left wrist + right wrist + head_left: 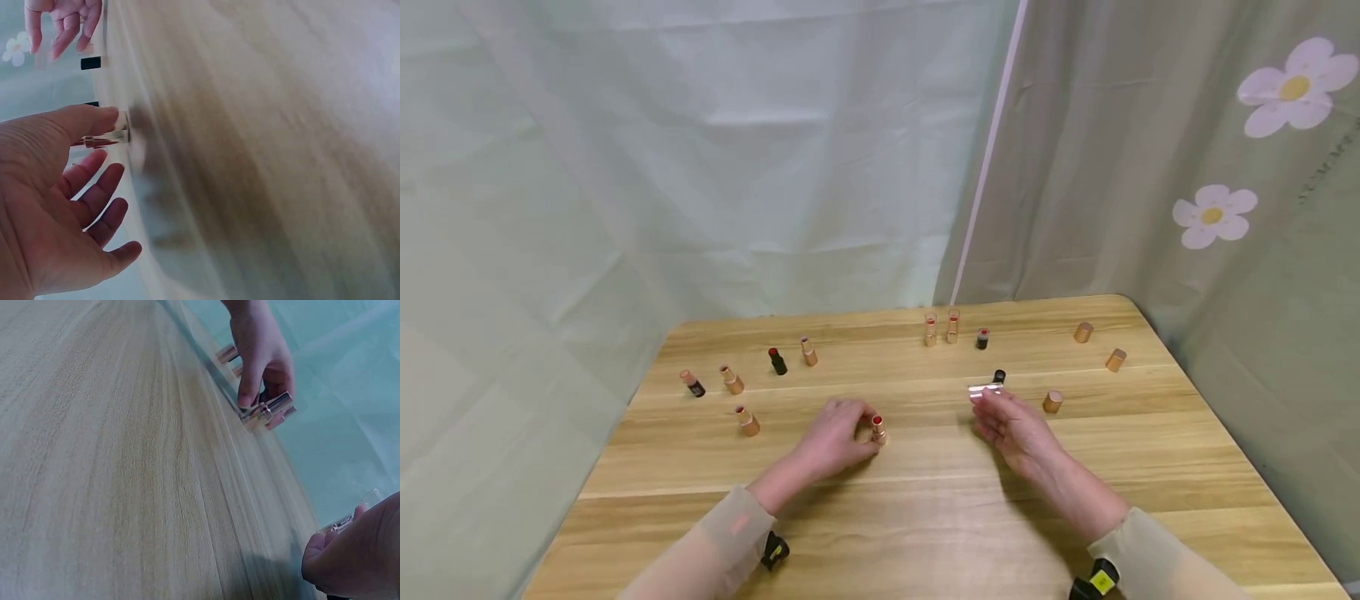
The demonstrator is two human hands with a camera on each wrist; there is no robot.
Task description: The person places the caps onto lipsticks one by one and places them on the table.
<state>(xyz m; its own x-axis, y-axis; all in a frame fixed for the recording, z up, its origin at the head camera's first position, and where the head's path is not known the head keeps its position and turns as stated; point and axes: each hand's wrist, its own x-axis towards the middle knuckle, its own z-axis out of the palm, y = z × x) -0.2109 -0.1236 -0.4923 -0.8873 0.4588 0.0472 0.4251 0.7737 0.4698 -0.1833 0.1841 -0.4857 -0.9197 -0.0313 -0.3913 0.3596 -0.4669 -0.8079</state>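
Note:
My left hand (837,440) pinches a gold lipstick (878,430) between thumb and forefinger; it stands upright with its red bullet showing. In the left wrist view the thumb lies along this lipstick (103,139) close to the tabletop, while the other fingers are spread loosely. To the right, my right hand (1018,433) holds a clear lipstick cap (983,390) at its fingertips, lying sideways above the table. The clear cap (373,496) shows past the fingers in the right wrist view. Just behind it in the head view is a small black cap (999,377).
Several uncapped lipsticks stand at the left, among them a black one (777,361) and a gold one (747,421). Two clear-capped gold lipsticks (952,327) and a short black one (982,338) stand at the back. Gold caps (1052,402) sit at the right. Curtains (820,167) hang behind the table.

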